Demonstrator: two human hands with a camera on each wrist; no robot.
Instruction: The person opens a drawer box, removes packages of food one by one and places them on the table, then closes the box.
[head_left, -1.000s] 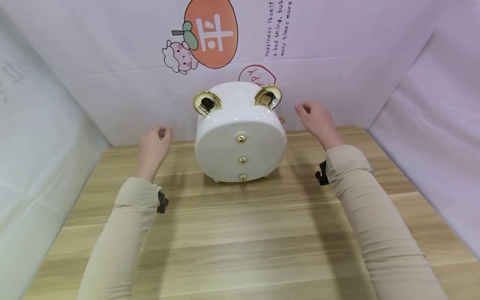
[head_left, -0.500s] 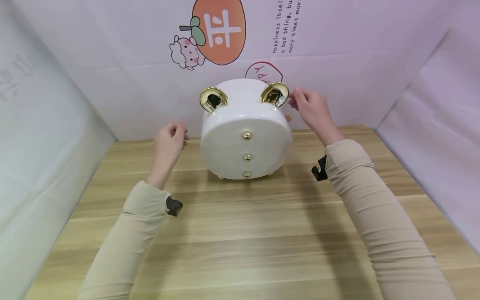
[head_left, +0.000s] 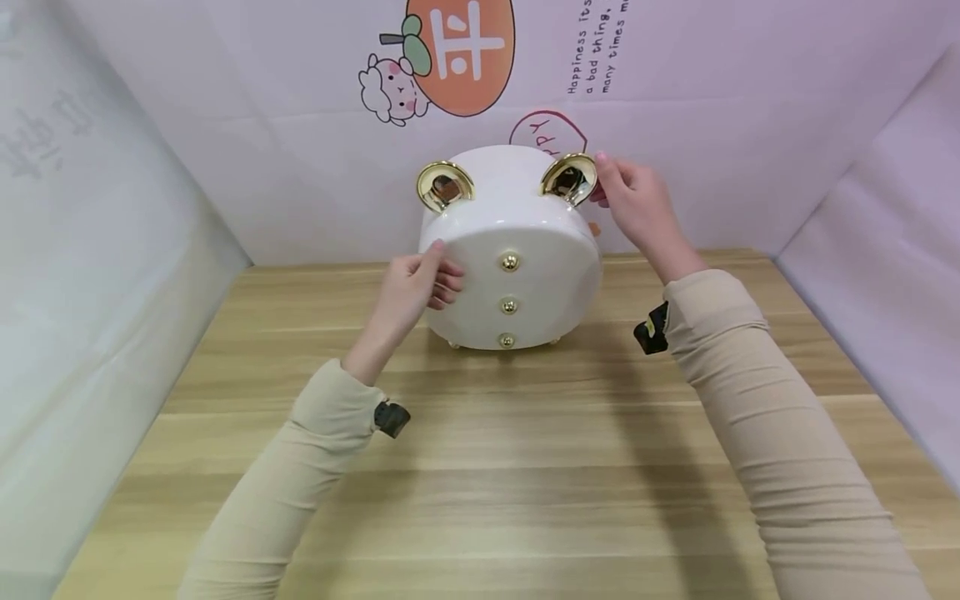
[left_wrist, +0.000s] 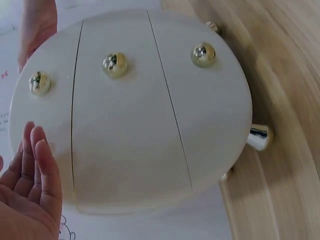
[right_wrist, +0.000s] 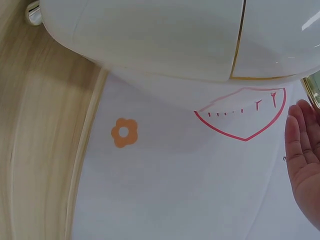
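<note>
A white rounded storage box (head_left: pixel 480 325) with two gold ears stands on the wooden table against the back wall. Down its front run three gold knobs, and thin seams in the left wrist view split that front (left_wrist: pixel 125 135) into three drawers, all flush. My left hand (head_left: pixel 412 292) hovers at the box's front left, fingers extended; the left wrist view shows this hand (left_wrist: pixel 32 192) beside the top drawer, holding nothing. At the right gold ear (head_left: pixel 568 177) is my right hand (head_left: pixel 641 204), its straight fingers close to the rim. Whether they touch it I cannot tell.
White printed cloth (head_left: pixel 300 183) forms the back and side walls, close behind the box. The wooden table (head_left: pixel 495 467) extends in front of it. Short gold feet (left_wrist: pixel 260 137) hold the box off the tabletop. Black wrist straps (head_left: pixel 392 418) sit at both cuffs.
My left hand has moved right and come to the box's front. My right hand has moved up and left to the right ear. The view has shifted slightly; the box stays put.
</note>
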